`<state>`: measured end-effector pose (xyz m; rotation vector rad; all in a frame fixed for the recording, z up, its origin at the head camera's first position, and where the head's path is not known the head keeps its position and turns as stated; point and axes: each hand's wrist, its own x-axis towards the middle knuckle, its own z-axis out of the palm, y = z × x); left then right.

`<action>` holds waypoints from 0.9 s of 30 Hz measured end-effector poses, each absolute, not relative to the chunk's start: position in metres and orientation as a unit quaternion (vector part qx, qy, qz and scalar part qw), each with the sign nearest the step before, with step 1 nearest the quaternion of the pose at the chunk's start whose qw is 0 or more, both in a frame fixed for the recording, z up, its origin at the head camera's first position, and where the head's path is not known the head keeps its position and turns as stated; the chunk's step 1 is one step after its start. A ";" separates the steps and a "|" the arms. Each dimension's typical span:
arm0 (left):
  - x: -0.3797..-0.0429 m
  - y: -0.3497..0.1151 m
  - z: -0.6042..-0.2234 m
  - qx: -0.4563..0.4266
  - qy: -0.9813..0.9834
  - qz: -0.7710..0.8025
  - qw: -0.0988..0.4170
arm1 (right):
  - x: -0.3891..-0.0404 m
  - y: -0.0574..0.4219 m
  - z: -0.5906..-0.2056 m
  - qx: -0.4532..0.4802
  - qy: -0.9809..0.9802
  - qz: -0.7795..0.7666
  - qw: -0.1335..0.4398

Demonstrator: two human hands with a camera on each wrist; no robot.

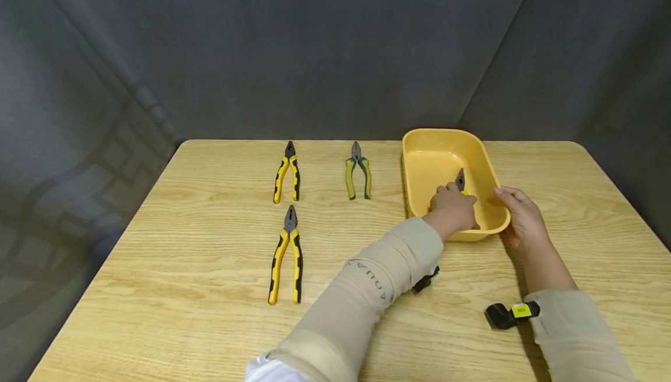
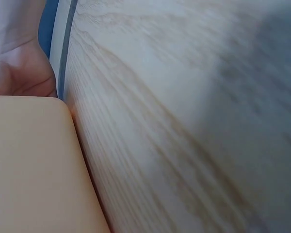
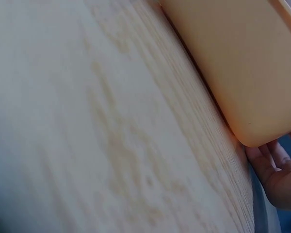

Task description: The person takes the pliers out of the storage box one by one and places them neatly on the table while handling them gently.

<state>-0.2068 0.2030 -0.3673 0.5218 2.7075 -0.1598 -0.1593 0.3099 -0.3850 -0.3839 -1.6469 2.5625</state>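
My left hand is down inside a yellow-orange plastic basin, its fingers curled around a pair of pliers. Only the grey head of these pliers and a bit of yellow handle show; the hand covers the rest. At the near right corner, my right hand grips the basin's rim between thumb and fingers. The left wrist view shows the basin's outer wall, with a hand at its corner. Fingers also touch the basin's corner in the right wrist view.
Left of the basin lie green-handled pliers. Farther left, two pairs of yellow-and-black pliers lie one behind the other, the smaller pliers at the back and the larger pliers nearer. Dark cloth hangs behind the wooden table.
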 end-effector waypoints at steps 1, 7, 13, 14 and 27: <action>-0.207 0.203 -0.367 0.185 0.962 -0.060 0.190 | -0.159 0.310 -0.384 -0.126 -0.538 0.833 0.035; -0.208 0.200 -0.366 0.197 0.960 -0.050 0.191 | -0.159 0.309 -0.383 -0.128 -0.545 0.828 0.031; -0.211 0.192 -0.365 0.236 0.954 0.022 0.183 | -0.159 0.311 -0.384 -0.126 -0.534 0.836 0.029; -0.211 0.190 -0.364 0.243 0.952 0.041 0.181 | -0.159 0.311 -0.384 -0.127 -0.531 0.837 0.027; -0.206 0.178 -0.360 0.241 0.943 0.160 0.167 | -0.160 0.310 -0.387 -0.123 -0.513 0.849 0.027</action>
